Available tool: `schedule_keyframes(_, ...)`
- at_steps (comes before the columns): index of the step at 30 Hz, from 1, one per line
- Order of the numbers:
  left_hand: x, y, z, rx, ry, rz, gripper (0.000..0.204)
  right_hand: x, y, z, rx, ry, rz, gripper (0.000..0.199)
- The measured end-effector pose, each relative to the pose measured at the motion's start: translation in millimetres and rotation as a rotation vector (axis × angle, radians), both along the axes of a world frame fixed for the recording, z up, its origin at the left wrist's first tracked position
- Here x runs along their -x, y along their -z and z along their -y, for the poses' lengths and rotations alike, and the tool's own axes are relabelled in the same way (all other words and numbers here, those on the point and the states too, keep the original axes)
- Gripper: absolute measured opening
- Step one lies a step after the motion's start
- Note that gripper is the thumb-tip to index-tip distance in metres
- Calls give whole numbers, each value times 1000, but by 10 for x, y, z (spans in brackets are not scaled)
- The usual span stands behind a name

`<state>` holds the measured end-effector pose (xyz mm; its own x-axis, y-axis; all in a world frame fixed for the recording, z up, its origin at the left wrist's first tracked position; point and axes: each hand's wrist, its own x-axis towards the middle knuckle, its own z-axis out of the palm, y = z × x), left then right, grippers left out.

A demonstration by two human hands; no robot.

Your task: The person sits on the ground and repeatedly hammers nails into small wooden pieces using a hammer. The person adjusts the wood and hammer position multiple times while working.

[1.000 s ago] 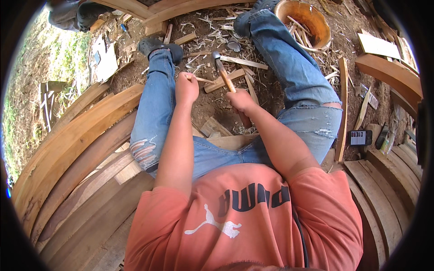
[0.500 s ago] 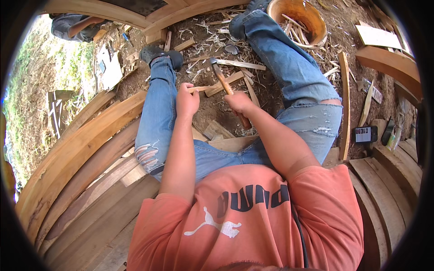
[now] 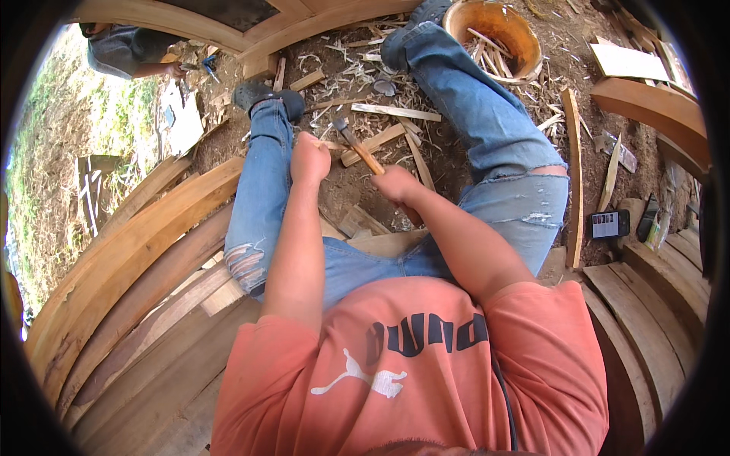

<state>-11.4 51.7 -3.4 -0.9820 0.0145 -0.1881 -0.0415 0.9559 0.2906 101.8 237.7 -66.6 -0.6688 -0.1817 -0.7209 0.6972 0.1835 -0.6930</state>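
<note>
My right hand [image 3: 396, 185] is wrapped round the wooden handle of a hammer [image 3: 363, 150]. Its dark metal head points up and left, close to my left hand. My left hand [image 3: 310, 159] is closed on a thin wood strip [image 3: 332, 145]; most of the strip is hidden by the fist, and only a short end shows towards the hammer. Just beyond the hammer, a short wooden block [image 3: 374, 144] lies on the ground between my legs. A longer pale strip [image 3: 396, 112] lies farther off.
Wood shavings cover the ground. An orange bucket [image 3: 532, 42] of offcuts stands beyond my right leg. Curved planks [image 3: 137, 266] lie at left. At right are a long batten [image 3: 572, 175] and a phone [image 3: 607, 224]. A co-worker's hand [image 3: 176, 70] is beside a blue tool [image 3: 210, 68].
The hammer head has swung left and down towards my left hand. My left fist has turned, covering more of the wood strip. Far left, the co-worker's hand has moved near the blue tool.
</note>
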Motion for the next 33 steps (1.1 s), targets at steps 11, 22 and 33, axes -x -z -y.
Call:
schedule_keyframes(11,80,3,95,-25,-23,29,26,38,-106,56,-75,-60,-47,40)
schedule_keyframes(22,-18,14,110,-37,-13,15,24,-39,6,65,-151,-118,-63,47)
schedule_keyframes(33,10,26,76,-28,-3,24,25,14,173,84,-198,-86,-87,35)
